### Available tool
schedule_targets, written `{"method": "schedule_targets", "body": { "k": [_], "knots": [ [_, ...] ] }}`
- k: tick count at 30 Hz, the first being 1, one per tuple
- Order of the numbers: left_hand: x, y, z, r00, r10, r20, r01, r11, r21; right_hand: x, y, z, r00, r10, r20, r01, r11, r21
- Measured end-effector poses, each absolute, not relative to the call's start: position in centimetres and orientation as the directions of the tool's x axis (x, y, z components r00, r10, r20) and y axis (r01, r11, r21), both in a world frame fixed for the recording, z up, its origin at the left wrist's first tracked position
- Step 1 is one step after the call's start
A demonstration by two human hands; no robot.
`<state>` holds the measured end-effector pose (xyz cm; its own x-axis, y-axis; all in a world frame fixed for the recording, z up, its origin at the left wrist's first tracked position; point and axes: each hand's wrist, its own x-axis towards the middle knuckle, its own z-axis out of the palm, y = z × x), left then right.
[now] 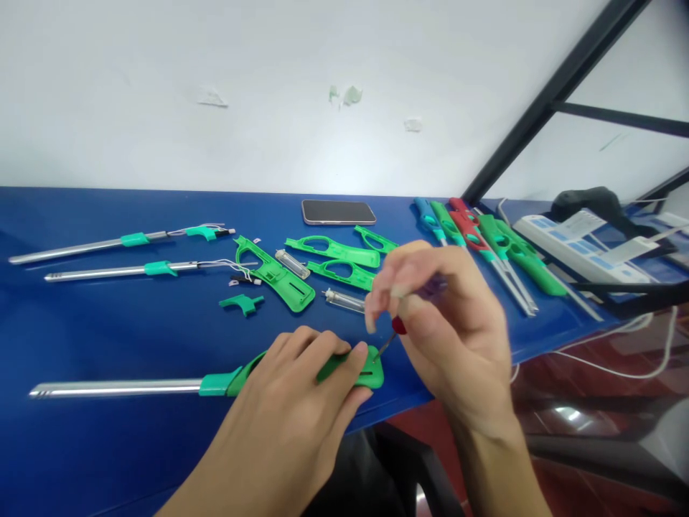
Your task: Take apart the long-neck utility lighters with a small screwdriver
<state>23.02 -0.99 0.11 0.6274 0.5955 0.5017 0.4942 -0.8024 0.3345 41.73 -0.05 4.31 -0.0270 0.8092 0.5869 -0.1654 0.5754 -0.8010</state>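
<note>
A green long-necked lighter (pixel 215 384) lies near the table's front edge, its silver tube pointing left. My left hand (pixel 301 395) is closed over its green handle and presses it to the table. In my right hand (pixel 452 323) is a screwdriver (pixel 397 327), pinched between thumb and fingers. A red part of it shows below the fingers, and its thin metal tip meets the handle's right end. Most of the screwdriver's grip is hidden. Behind lie green handle shells (pixel 280 276), a clear fuel tank (pixel 344 300) and a loose green trigger (pixel 242 304).
Two lighter tubes with wires (pixel 102 273) lie at the left. A phone (pixel 338 212) rests near the wall. Several whole lighters (pixel 474 233) lie at the right, beside a white power strip (pixel 581 248) and a black metal frame (pixel 554 100).
</note>
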Motion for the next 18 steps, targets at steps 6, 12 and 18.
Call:
{"method": "schedule_targets", "body": {
  "k": [6, 12, 18],
  "knots": [
    [22.9, -1.1, 0.1, 0.618, 0.592, 0.517, 0.496, -0.804, 0.328, 42.1, -1.3, 4.3, 0.035, 0.749, 0.662, -0.045, 0.663, -0.747],
    [23.0, -1.0, 0.3, 0.613, 0.602, 0.512, 0.488, -0.798, 0.353, 42.7, -1.9, 4.7, 0.032, 0.718, 0.696, 0.162, 0.683, -0.712],
    [23.0, -1.1, 0.1, 0.611, 0.610, 0.505, 0.497, -0.792, 0.355, 42.5, -2.7, 4.7, 0.071, 0.642, 0.763, 0.279, 0.722, -0.633]
  ]
}}
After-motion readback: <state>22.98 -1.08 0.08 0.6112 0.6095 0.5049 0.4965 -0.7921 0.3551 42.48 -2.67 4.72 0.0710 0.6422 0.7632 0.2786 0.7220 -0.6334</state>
